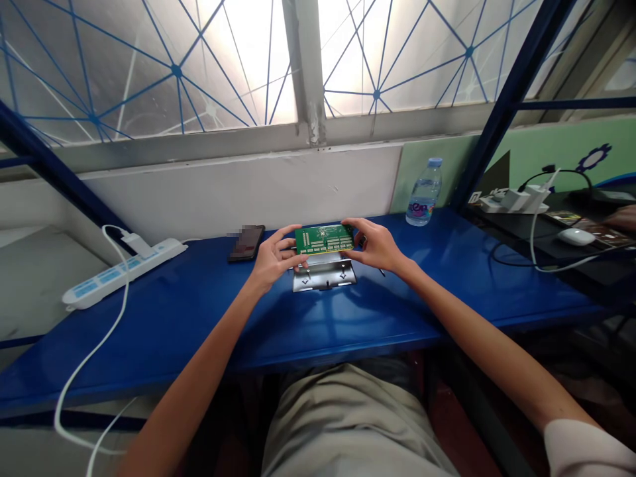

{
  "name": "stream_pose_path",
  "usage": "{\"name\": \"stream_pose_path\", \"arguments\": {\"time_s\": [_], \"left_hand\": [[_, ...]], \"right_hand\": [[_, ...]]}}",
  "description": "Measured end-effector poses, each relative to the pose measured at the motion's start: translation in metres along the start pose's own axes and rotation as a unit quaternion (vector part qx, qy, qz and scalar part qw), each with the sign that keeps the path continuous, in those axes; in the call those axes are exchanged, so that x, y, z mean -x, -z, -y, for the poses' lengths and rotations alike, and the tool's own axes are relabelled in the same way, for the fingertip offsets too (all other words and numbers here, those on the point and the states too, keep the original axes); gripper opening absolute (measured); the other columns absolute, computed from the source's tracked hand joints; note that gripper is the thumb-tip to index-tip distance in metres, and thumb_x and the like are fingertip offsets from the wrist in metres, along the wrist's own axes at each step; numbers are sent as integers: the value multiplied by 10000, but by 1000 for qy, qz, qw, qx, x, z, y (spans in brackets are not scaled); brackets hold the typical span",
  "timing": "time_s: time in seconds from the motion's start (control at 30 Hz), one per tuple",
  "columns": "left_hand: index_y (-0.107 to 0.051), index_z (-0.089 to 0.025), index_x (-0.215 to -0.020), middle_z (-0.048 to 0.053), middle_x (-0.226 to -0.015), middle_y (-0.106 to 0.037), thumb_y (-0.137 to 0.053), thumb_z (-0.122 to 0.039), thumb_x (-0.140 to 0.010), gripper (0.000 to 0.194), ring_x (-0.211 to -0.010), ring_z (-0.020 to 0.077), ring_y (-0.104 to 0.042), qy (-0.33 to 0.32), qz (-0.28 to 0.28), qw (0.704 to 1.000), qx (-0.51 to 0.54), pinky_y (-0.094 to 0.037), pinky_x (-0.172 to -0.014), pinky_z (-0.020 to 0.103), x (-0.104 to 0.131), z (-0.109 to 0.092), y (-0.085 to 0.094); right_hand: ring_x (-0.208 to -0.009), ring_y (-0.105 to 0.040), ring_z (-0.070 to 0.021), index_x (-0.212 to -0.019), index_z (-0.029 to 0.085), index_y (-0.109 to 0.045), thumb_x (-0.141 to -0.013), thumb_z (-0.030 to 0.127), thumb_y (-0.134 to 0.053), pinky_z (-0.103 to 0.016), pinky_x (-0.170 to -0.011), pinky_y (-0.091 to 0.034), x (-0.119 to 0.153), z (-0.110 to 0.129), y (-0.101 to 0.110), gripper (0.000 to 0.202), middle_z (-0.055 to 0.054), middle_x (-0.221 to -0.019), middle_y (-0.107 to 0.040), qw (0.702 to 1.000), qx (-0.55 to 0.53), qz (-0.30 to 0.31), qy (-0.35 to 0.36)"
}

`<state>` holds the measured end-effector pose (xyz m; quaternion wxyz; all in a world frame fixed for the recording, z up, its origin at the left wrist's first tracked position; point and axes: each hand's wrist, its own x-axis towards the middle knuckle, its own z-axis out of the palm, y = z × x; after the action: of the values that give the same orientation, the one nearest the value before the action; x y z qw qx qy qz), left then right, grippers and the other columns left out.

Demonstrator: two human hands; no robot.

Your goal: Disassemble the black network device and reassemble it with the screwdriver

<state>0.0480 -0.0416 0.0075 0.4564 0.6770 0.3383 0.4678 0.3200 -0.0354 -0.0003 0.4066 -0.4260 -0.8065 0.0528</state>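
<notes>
A green circuit board (324, 240) is held up between both hands, over the blue table. My left hand (274, 257) grips its left end, with the thumb at the lower edge and the fingers behind and above. At the right end, my right hand (373, 245) pinches the board between thumb and fingers. Beneath the board lies an open metal case (325, 275), shiny inside; the board hides part of its far side. A small dark object, too small to identify, lies just right of the case.
A dark phone (247, 243) lies left of my hands. The white power strip (124, 273) with its cable is at the table's left. A water bottle (424, 192) stands at the back right. Farther right are chargers, cables, a white mouse (576, 236) and another person's hand (624, 217).
</notes>
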Motion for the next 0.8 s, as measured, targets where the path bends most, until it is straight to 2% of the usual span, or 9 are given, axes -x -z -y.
{"name": "stream_pose_path", "arguments": {"time_s": [0.13, 0.23, 0.3, 0.43, 0.6, 0.7, 0.8], "left_hand": [[-500, -210, -1363, 93, -1058, -673, -860, -347, -672, 791, -686, 184, -710, 1, 14, 1000, -27, -574, -562, 267, 0, -4, 3], [-569, -196, -1283, 63, -1021, -646, -890, -336, -617, 753, -698, 147, -668, -11, 14, 994, -104, -556, -591, 245, 0, -4, 7], [-611, -187, -1234, 63, -1031, -629, -894, -347, -603, 709, -755, 155, -656, -20, 18, 985, -173, -546, -604, 241, -1, -3, 10], [-644, -192, -1169, 81, -1104, -597, -851, -397, -658, 588, -928, 223, -631, -52, 89, 941, -322, -561, -682, 300, 0, -4, 16], [-627, -206, -1104, 92, -1202, -517, -814, -432, -681, 515, -1064, 273, -586, -82, 172, 879, -437, -517, -931, 422, 1, -1, 20], [-630, -216, -1084, 99, -1246, -483, -810, -473, -676, 514, -1156, 311, -548, -67, 197, 861, -465, -479, -994, 451, 3, 2, 22], [-655, -221, -1071, 98, -1251, -462, -823, -575, -646, 577, -1152, 317, -547, -41, 210, 856, -471, -481, -982, 449, 4, 3, 23]], "right_hand": [[-738, -657, -188, -1242, 216, -616, -735, 352, -778, -308, -694, -505, 0, 4, 4, 549, -75, -1124, -698, 1000, -21, -8, 4], [-753, -650, -188, -1209, 198, -630, -708, 341, -791, -306, -696, -509, 2, 3, 6, 545, -70, -1068, -703, 999, -43, 5, 11], [-769, -642, -189, -1173, 191, -641, -691, 350, -799, -305, -695, -513, 4, 1, 6, 532, -68, -1044, -702, 998, -52, 23, 18], [-814, -634, -199, -1098, 189, -665, -658, 398, -818, -306, -683, -519, 10, -4, 5, 511, -73, -1042, -670, 996, -35, 72, 27], [-940, -631, -237, -1069, 202, -652, -641, 483, -830, -325, -705, -535, 16, -3, -3, 542, -102, -1221, -596, 990, -7, 139, 30], [-1037, -618, -268, -1059, 207, -645, -649, 527, -823, -350, -756, -545, 17, -2, -6, 549, -119, -1319, -545, 985, 1, 169, 34], [-1105, -606, -295, -1056, 203, -661, -660, 540, -821, -390, -833, -542, 18, -4, -8, 544, -136, -1372, -508, 981, 15, 188, 38]]}}
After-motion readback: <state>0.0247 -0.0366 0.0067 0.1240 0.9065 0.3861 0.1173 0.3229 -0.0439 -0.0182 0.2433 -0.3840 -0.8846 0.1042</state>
